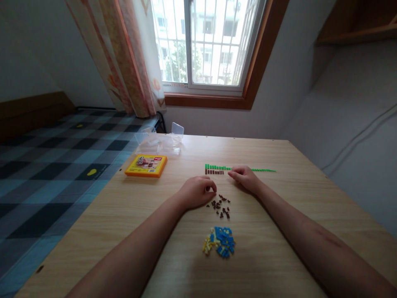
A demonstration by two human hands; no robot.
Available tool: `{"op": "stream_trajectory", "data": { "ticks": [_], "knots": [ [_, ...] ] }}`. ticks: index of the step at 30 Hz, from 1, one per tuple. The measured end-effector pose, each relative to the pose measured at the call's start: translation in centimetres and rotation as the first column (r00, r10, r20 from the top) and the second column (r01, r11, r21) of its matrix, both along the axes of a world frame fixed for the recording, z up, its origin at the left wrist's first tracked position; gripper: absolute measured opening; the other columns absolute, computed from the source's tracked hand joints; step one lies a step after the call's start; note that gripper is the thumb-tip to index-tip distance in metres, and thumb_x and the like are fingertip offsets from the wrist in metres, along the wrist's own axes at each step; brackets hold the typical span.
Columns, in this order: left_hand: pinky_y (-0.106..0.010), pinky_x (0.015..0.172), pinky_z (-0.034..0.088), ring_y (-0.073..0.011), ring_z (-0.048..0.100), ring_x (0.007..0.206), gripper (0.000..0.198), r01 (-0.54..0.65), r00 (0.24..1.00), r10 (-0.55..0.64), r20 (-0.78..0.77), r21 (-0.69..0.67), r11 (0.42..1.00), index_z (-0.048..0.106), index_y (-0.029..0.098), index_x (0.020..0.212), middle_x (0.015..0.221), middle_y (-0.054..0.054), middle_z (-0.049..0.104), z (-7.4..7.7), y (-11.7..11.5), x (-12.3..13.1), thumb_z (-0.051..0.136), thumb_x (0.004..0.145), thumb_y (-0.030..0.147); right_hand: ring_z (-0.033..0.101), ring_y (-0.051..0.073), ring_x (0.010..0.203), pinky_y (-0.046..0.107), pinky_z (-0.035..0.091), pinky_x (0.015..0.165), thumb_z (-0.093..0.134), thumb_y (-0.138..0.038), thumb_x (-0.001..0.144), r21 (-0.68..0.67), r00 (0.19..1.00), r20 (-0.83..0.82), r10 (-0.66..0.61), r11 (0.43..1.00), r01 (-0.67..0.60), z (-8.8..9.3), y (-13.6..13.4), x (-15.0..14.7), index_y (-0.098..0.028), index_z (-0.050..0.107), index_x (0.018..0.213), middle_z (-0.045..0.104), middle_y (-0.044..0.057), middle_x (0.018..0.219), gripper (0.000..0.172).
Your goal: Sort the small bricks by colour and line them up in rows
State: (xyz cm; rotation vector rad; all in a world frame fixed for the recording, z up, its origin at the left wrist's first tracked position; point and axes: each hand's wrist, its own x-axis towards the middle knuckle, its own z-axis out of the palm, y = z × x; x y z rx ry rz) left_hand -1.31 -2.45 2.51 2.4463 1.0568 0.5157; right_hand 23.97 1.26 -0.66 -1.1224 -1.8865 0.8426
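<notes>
The left hand (198,192), fingers curled, rests beside the loose brown bricks (214,204) on the surface (108,207). The right hand (244,178), fingers bent, hides part of the green row (216,167), right of the brown row (212,172). Whether either grips anything, I cannot tell.

From where I stand, all the light comes through the window (214,45), so bright that the buildings (229,28) outside look washed out. The bed (52,165) looks dim. Soft shadows lie beside the arms (136,242). The little blocks (223,240) look fuzzy, and the edges look stretched.
</notes>
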Motion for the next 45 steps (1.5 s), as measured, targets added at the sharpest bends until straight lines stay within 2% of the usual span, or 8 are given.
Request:
{"op": "stream_trajectory", "data": {
  "ticks": [2,8,11,16,20,26,31,45],
  "knots": [
    [-0.025,0.069,0.042,-0.0155,0.059,0.075,0.012,0.021,1.000,-0.021,-0.017,-0.011,1.000,0.075,0.022,0.083,0.081,-0.001,0.067,0.0,0.1,0.0,0.063,0.081,0.024,0.038,0.012,0.054,0.027,0.033,0.054,0.057,-0.066,0.083,-0.046,0.999,-0.036,0.006,0.999,-0.008,0.1,-0.1,0.0,-0.021,0.043,0.051,0.041,-0.003,0.052,0.058],
    [-0.026,0.070,0.043,-0.0168,0.060,0.078,0.015,0.075,0.993,-0.082,-0.087,-0.085,0.994,0.073,0.020,0.083,0.082,-0.002,0.070,0.4,0.2,-0.3,0.061,0.084,0.030,0.043,0.014,0.050,0.028,0.038,0.056,0.046,-0.072,0.089,-0.195,0.988,-0.135,-0.076,0.980,0.048,-0.2,-2.7,-0.3,-0.020,0.055,0.054,0.048,-0.001,0.050,0.064],
    [-0.027,0.071,0.042,-0.0174,0.059,0.080,0.016,0.075,0.987,-0.078,-0.139,-0.030,0.997,0.070,0.020,0.080,0.084,-0.003,0.068,0.7,-0.3,-0.2,0.061,0.085,0.033,0.046,0.014,0.048,0.030,0.041,0.060,0.045,-0.067,0.092,-0.204,0.983,-0.138,-0.123,0.975,0.093,-0.5,-4.4,-0.6,-0.019,0.061,0.052,0.048,0.000,0.046,0.064],
    [-0.027,0.069,0.040,-0.0173,0.057,0.078,0.016,0.047,0.981,-0.045,-0.188,0.010,0.999,0.065,0.020,0.077,0.081,-0.002,0.066,0.9,-0.7,0.1,0.062,0.084,0.034,0.056,0.017,0.059,0.031,0.044,0.070,0.047,-0.049,0.095,-0.146,0.982,-0.185,-0.044,0.989,0.017,-0.4,-6.1,-0.8,-0.020,0.058,0.044,0.060,0.005,0.055,0.059],
    [-0.027,0.065,0.038,-0.0166,0.055,0.073,0.014,0.013,0.982,-0.017,-0.191,-0.020,1.000,0.065,0.019,0.075,0.078,-0.001,0.064,0.8,-0.4,0.2,0.067,0.079,0.032,0.052,0.016,0.055,0.031,0.042,0.068,0.044,-0.040,0.097,-0.081,0.995,-0.055,0.078,0.993,-0.083,0.4,-6.9,-0.2,-0.020,0.055,0.043,0.054,0.003,0.048,0.059],
    [-0.026,0.063,0.038,-0.0145,0.055,0.069,0.003,-0.119,0.992,0.117,-0.042,-0.041,0.992,0.068,0.019,0.080,0.075,0.001,0.064,-0.3,0.0,0.4,0.066,0.079,0.022,0.047,0.010,0.053,0.026,0.034,0.054,0.058,-0.028,0.091,0.058,0.943,0.251,0.217,0.969,-0.239,1.9,-8.7,-0.1,-0.017,0.056,0.051,0.055,0.000,0.060,0.042],
    [-0.026,0.063,0.040,-0.0141,0.056,0.068,0.005,-0.149,0.989,0.149,0.011,0.006,0.989,0.069,0.019,0.081,0.076,0.000,0.065,-1.0,0.4,0.5,0.064,0.082,0.018,0.055,0.010,0.062,0.023,0.039,0.059,0.064,-0.021,0.086,0.109,0.909,0.302,0.287,0.937,-0.332,2.4,-9.6,-0.3,-0.020,0.076,0.086,0.064,0.001,0.075,0.013],
    [-0.027,0.066,0.044,-0.0147,0.059,0.072,0.007,-0.118,0.992,0.117,0.044,0.035,0.992,0.071,0.019,0.082,0.081,-0.002,0.069,-1.2,0.4,0.2,0.064,0.083,0.018,0.060,0.011,0.066,0.023,0.043,0.062,0.059,-0.009,0.077,0.077,0.864,0.396,0.311,0.926,-0.369,2.4,-9.7,0.3,-0.022,0.078,0.089,0.070,0.001,0.080,0.026]
  ]
}}
